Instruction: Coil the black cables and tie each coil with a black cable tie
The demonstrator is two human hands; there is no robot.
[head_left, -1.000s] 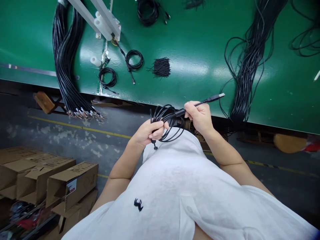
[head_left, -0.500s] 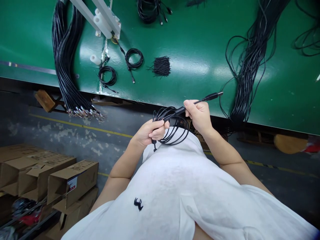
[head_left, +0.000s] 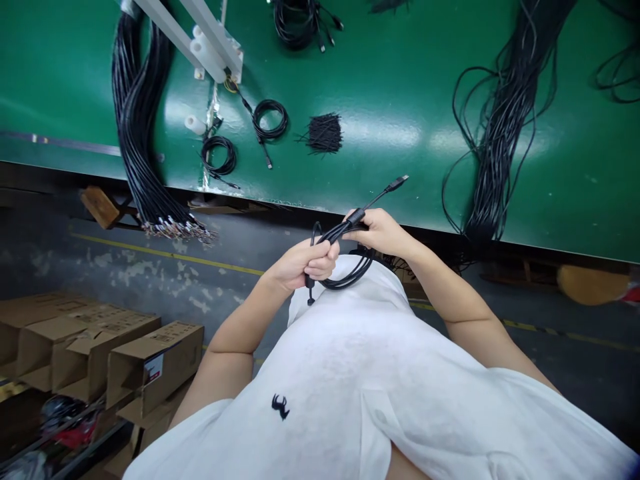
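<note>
A coiled black USB cable [head_left: 349, 279] is held in front of my white shirt, below the bench edge. My left hand [head_left: 311, 260] is closed round the near side of the coil, and one short cable end hangs below its fingers. At the coil's far side is my right hand [head_left: 379, 230], its fingers wrapped round the loops; the fingertips are partly hidden behind them. Beside the right thumb lies the cable's thick black cylinder, and from it the USB plug end [head_left: 397, 183] sticks out up and to the right over the bench.
On the green bench [head_left: 400, 87] lie a small pile of black ties [head_left: 325, 133], two coiled cables [head_left: 270, 120] and a larger cable bundle [head_left: 295, 23]. Long cable bundles hang over the edge at left [head_left: 143, 133] and right [head_left: 500, 147]. Cardboard boxes [head_left: 173, 360] stand lower left.
My right hand has moved left from the plug end onto the coil's loops. The plug has shifted left, and the loops are drawn closer together. My left hand keeps its hold.
</note>
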